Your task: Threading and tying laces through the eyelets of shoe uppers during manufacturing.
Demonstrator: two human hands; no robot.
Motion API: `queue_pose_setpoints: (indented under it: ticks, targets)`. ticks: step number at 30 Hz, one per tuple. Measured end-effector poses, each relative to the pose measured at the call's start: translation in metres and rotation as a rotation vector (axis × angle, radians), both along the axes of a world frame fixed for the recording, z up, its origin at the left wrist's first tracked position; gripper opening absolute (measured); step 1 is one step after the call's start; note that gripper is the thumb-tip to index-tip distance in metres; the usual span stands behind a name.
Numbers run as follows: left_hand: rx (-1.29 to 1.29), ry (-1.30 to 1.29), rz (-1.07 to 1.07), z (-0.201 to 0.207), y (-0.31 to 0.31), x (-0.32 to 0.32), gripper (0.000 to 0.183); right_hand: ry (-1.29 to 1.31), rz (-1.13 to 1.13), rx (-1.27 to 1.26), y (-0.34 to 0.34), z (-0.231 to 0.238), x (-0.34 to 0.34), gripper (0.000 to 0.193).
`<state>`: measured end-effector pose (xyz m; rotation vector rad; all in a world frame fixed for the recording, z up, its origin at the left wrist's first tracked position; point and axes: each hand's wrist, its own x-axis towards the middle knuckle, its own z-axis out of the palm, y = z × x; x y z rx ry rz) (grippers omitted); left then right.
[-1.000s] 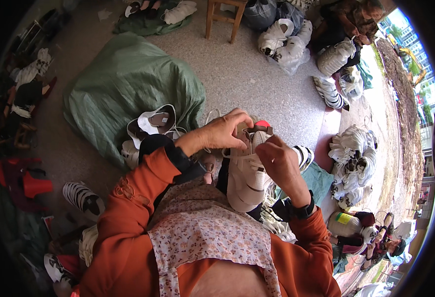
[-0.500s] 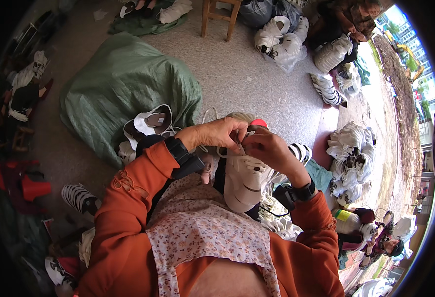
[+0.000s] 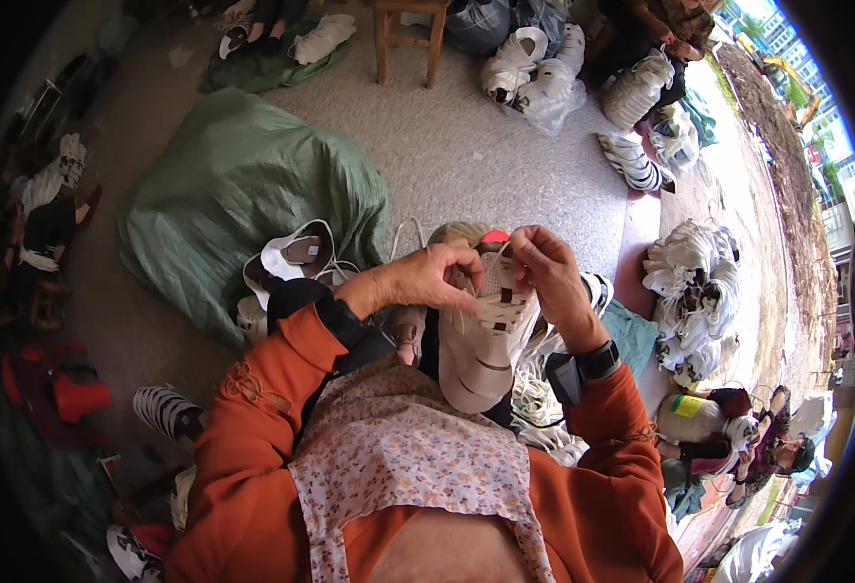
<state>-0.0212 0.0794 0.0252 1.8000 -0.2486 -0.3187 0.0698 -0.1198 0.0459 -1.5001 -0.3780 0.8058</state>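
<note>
A white sneaker (image 3: pixel 476 369) lies in front of me over my lap, toe toward my body. My left hand (image 3: pixel 425 279) is at the left of its laced front, thumb and forefinger apart in a curve. Beside the upper right of the shoe, my right hand (image 3: pixel 556 282) pinches a white shoelace (image 3: pixel 498 260) between thumb and finger near the eyelets. The lace rises from the shoe opening to those fingertips. A red piece (image 3: pixel 494 236) shows at the shoe's far end. Another loose lace loop (image 3: pixel 410 231) stands up behind my left hand.
A large green sack (image 3: pixel 243 185) lies at the left, with another white shoe (image 3: pixel 296 251) against it. White laces (image 3: pixel 544 413) bunch below my right wrist. A pile of white shoes (image 3: pixel 692 291) stands at right. A wooden stool (image 3: pixel 408 21) and bagged shoes (image 3: pixel 544 83) are farther off; other people sit around.
My hands have moved apart from where they met over the shoe. The right has gone up and right with the lace, and the left's fingers have spread.
</note>
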Motion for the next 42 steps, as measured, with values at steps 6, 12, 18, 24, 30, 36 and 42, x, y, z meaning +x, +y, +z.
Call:
queue_pose_setpoints:
  ticks: [6, 12, 18, 24, 30, 36, 42]
  targets:
    - [0.413, -0.223, 0.129, 0.01, -0.022, -0.007, 0.024, 0.193, -0.093, 0.141, 0.004, 0.016, -0.011, 0.026]
    - [0.286, -0.3, 0.111, 0.003, -0.019, -0.004, 0.018, 0.472, -0.225, 0.345, -0.014, -0.005, 0.013, 0.023]
    - [0.204, -0.102, -0.064, 0.015, -0.006, 0.003, 0.024, 0.599, -0.307, 0.676, -0.071, -0.012, 0.075, 0.025]
    - [0.254, -0.101, -0.141, 0.024, -0.009, 0.007, 0.026, 0.617, -0.452, 0.897, -0.15, 0.009, 0.12, 0.023]
    - [0.224, -0.011, -0.08, 0.027, -0.018, 0.009, 0.026, 0.545, -0.575, 0.991, -0.187, 0.011, 0.126, 0.018]
    - [0.12, -0.048, 0.068, 0.023, -0.028, 0.015, 0.016, 0.496, -0.67, 0.845, -0.169, -0.007, 0.097, 0.014]
    - [0.196, -0.542, 0.111, 0.026, -0.061, 0.032, 0.017, 0.073, -0.622, 0.47, -0.167, 0.033, 0.055, 0.03]
